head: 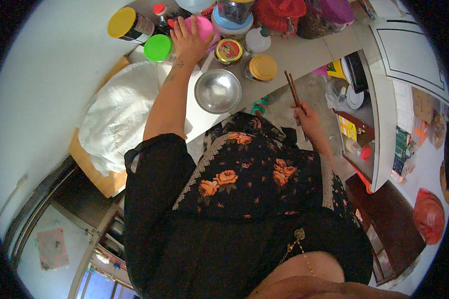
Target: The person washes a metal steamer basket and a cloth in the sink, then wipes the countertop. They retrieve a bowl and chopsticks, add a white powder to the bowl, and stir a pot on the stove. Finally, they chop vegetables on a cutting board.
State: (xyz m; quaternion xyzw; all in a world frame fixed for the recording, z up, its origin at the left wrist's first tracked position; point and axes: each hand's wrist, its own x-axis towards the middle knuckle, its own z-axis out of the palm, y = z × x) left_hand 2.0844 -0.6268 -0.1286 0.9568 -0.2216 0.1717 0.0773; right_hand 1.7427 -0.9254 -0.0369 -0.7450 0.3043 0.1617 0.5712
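My left hand (191, 41) reaches over the counter, its fingers and thumb spread across the pink lid (201, 27) of a jar. The hand hides part of the lid and most of the jar's side. In my right hand (307, 119), a pair of brown wooden chopsticks (292, 86) points up and away, beyond the counter's edge. A shiny metal bowl (217, 91) stands near that edge, between my hands. Close to my left hand are a green-lidded jar (157, 48), a bottle with a red cap (159, 9) and a jar with a printed gold lid (228, 51).
A jar with a tan lid (262, 67) and a white-lidded container (257, 40) stand right of the bowl. Behind are a blue-rimmed tub (232, 24) and red plastic bags (280, 15). White cloth (119, 116) covers something at left. An open cabinet (381, 112) is at right.
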